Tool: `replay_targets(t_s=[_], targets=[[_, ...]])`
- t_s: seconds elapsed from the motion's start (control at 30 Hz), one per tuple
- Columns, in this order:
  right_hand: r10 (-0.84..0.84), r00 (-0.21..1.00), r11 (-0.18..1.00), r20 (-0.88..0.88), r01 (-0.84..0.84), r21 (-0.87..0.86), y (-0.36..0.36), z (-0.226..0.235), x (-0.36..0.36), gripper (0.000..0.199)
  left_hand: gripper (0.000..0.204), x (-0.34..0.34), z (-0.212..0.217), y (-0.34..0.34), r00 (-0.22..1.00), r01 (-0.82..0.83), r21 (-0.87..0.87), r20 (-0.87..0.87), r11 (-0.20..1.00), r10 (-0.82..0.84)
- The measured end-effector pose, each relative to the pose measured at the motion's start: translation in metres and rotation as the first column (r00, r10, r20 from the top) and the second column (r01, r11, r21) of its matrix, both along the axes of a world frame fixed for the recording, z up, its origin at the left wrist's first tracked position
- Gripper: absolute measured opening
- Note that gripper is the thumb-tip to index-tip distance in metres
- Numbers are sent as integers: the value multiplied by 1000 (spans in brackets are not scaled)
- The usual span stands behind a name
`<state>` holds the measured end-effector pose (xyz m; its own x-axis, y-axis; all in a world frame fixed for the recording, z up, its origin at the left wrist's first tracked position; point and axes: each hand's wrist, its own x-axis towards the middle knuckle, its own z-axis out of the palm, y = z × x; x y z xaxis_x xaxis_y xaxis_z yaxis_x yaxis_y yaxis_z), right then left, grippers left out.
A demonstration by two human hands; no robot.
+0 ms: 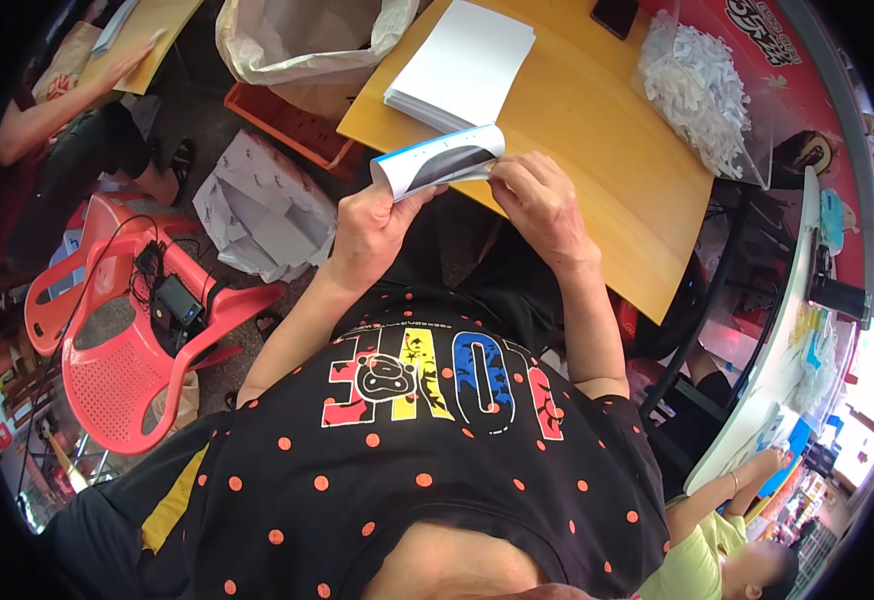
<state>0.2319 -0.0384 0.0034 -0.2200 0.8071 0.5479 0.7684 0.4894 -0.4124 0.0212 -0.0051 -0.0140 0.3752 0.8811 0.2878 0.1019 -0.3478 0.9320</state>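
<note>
A curled printed sheet of paper (442, 163), white with a blue edge and a dark patch, is held up by the near edge of the wooden table (597, 150). My left hand (372, 228) grips its left end, thumb along the lower side. At its right end my right hand (544, 203) has its fingers pinched together on the paper's edge. What lies inside the curl is hidden. Just beyond the sheet, a stack of white paper (469, 62) rests on the table.
A clear bin of white paper strips (702, 95) stands at the table's right, near a dark phone (615, 15). Left are a white sack (312, 40), an orange crate (292, 125), a wrapped bundle (262, 205) and a red chair (122, 375). Other people sit left and right.
</note>
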Motion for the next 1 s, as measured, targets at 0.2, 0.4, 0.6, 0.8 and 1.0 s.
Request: replay_targets(t_s=[0.2,0.4,0.6,0.8,1.0], targets=[[11,1000,1000,13,-11,3,5,0,1,13,21,7,9,-2,1000,-6,-64,22,998,8],[-16,1000,999,19,17,-51,3,-4,2,20,22,6,14,-2,999,35,-161,20,986,-33],[-20,998,999,-61,18,-41,-1,-8,-1,12,21,9,12,-5,1000,12,-132,22,991,-9],[-50,992,999,-112,48,-17,-1,-13,-1,17,21,11,7,-6,1000,-16,-27,-1,1000,16],[-104,986,994,-131,98,-54,-1,-20,-2,19,20,10,4,-4,994,-53,175,-84,983,68]])
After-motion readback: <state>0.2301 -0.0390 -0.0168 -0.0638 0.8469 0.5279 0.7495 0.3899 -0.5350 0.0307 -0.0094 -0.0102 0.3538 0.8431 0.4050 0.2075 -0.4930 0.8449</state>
